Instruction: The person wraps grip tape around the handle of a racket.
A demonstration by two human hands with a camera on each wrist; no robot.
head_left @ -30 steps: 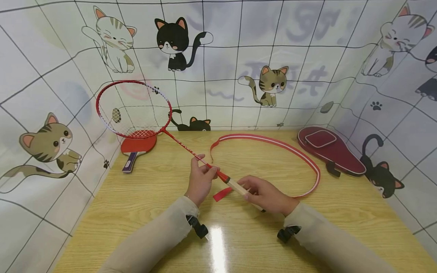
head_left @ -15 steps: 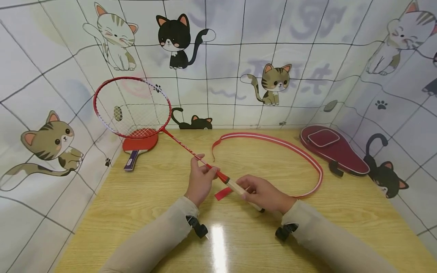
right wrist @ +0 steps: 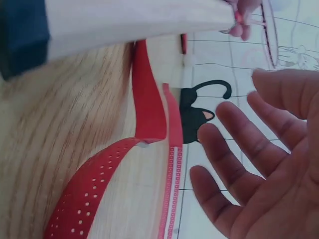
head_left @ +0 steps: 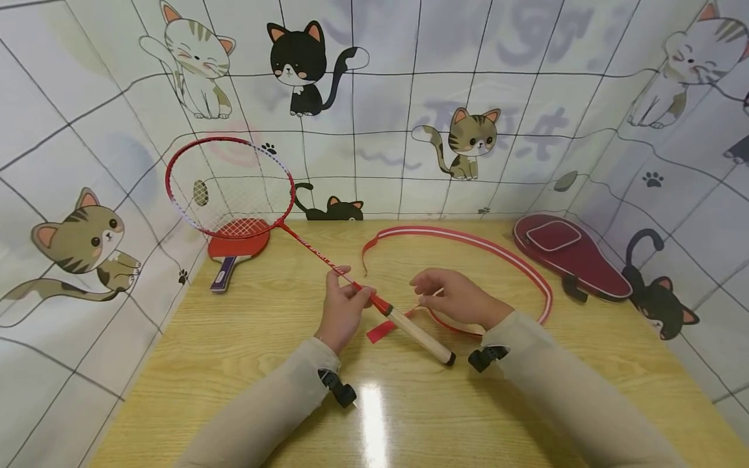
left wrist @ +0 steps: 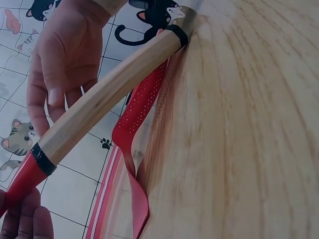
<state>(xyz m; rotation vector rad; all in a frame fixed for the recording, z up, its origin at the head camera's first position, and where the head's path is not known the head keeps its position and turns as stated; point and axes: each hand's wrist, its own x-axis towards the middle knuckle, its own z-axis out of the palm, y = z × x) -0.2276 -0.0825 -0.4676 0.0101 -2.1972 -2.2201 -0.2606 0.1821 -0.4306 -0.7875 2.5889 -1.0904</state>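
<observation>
My left hand [head_left: 342,315] pinches a red badminton racket [head_left: 422,338] at the lower shaft and red cone. The strung head tilts up to the far left. Its bare wooden handle, with a black end cap, points down to the right. My right hand [head_left: 459,299] is off the handle, just beyond it, with loosely bent fingers; the right wrist view shows the right hand [right wrist: 264,154] holding nothing. A red perforated grip tape [head_left: 433,231] with a white stripe curves across the table. One tape end [left wrist: 142,102] passes beneath the handle, beside the right hand.
A red table tennis bat [head_left: 235,247] with a dark handle lies behind, below the racket head. At the back right rests a dark red paddle-shaped case [head_left: 579,260] with a black strap piece. Cat-print sheeting [head_left: 386,130] encloses the wooden table [head_left: 234,364].
My right hand has let go of the wooden handle and moved slightly up and away, over the grip tape. The left hand keeps its hold on the racket, whose head dipped slightly.
</observation>
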